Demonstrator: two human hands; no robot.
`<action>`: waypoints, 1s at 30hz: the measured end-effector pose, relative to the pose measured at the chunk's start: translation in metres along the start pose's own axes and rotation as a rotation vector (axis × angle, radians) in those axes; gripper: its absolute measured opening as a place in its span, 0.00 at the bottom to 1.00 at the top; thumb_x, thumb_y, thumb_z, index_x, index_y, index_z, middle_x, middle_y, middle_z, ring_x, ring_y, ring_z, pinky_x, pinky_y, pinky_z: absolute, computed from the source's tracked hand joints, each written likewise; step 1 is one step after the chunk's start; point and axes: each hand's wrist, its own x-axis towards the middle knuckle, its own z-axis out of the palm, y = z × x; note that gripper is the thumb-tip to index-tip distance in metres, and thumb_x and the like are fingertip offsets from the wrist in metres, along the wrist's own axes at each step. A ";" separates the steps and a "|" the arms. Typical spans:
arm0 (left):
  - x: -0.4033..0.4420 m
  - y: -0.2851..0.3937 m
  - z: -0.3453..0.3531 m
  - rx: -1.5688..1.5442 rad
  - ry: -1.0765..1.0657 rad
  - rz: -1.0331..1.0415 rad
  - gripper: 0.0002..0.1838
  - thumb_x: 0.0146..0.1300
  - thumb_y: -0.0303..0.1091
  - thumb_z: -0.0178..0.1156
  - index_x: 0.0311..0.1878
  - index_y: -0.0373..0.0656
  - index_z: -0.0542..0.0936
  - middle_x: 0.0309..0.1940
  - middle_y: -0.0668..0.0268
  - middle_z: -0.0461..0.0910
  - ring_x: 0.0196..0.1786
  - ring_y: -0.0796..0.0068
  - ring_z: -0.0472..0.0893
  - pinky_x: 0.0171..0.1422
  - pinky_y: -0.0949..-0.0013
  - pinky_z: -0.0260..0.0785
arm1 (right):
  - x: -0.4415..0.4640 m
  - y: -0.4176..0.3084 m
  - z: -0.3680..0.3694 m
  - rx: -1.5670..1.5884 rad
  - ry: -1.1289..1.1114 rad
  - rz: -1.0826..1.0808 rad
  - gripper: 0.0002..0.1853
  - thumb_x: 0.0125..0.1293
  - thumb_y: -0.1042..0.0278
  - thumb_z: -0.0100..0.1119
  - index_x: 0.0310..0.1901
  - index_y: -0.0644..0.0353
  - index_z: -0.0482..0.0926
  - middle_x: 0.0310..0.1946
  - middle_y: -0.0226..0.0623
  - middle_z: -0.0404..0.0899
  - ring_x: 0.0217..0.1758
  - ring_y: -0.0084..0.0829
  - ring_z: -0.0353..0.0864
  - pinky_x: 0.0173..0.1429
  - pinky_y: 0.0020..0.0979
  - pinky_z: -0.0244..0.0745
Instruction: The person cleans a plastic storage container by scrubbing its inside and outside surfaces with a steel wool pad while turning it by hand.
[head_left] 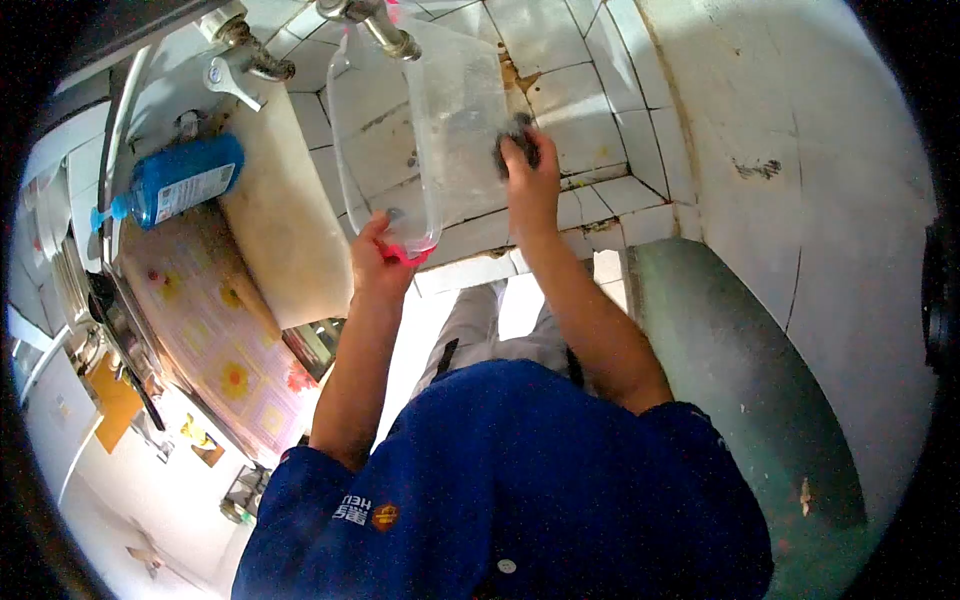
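Note:
A clear plastic storage box [470, 110] with pink latches is tilted over the tiled sink, below the tap. My left hand [378, 255] grips its near end by the pink latch [408, 256], thumb on the rim. In my right hand [532, 180] is a dark scouring pad [512, 145], fingers closed around it, at the right side of the box. I cannot tell whether the pad touches the box wall. Parts of the sink floor show through the clear plastic.
Above the box hangs a metal tap [395, 40], with a second tap [245, 45] to its left. A blue pump bottle [185, 180] lies on the left near a pale board [285, 210]. The tiled sink [590, 130] has stained grout. A flowered cloth [215, 330] covers the left counter.

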 end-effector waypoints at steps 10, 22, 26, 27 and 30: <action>0.019 -0.027 -0.003 -0.146 -0.237 -0.043 0.12 0.63 0.36 0.54 0.44 0.36 0.73 0.37 0.53 0.79 0.43 0.52 0.80 0.54 0.48 0.73 | -0.100 -0.043 0.005 -0.493 -0.165 -0.251 0.34 0.56 0.61 0.69 0.59 0.67 0.62 0.49 0.44 0.68 0.52 0.35 0.70 0.58 0.33 0.67; 0.004 -0.044 -0.012 -0.069 -0.099 -0.135 0.10 0.62 0.35 0.58 0.43 0.43 0.74 0.35 0.57 0.78 0.38 0.57 0.80 0.46 0.57 0.77 | -0.042 -0.057 -0.005 -0.406 0.007 -0.078 0.21 0.48 0.75 0.60 0.46 0.65 0.68 0.27 0.33 0.74 0.26 0.24 0.74 0.31 0.27 0.72; 0.025 -0.009 -0.032 0.412 -0.368 0.028 0.33 0.66 0.46 0.55 0.70 0.46 0.58 0.63 0.57 0.66 0.48 0.56 0.78 0.53 0.55 0.73 | -0.030 -0.084 -0.019 -0.396 -0.109 0.090 0.21 0.46 0.72 0.61 0.45 0.64 0.69 0.22 0.34 0.75 0.19 0.25 0.73 0.25 0.28 0.71; 0.024 0.005 -0.025 0.462 -0.391 0.079 0.36 0.65 0.48 0.56 0.72 0.47 0.56 0.64 0.56 0.65 0.48 0.56 0.79 0.53 0.56 0.73 | -0.024 -0.082 -0.026 -0.397 -0.112 0.086 0.21 0.46 0.72 0.61 0.45 0.64 0.69 0.22 0.34 0.75 0.19 0.25 0.73 0.25 0.28 0.71; 0.037 0.034 -0.014 0.587 -0.463 0.072 0.38 0.65 0.45 0.56 0.74 0.48 0.52 0.63 0.56 0.68 0.43 0.59 0.81 0.47 0.62 0.76 | -0.014 -0.085 -0.037 -0.443 -0.210 0.067 0.19 0.47 0.75 0.59 0.44 0.64 0.70 0.22 0.33 0.75 0.20 0.24 0.74 0.26 0.28 0.71</action>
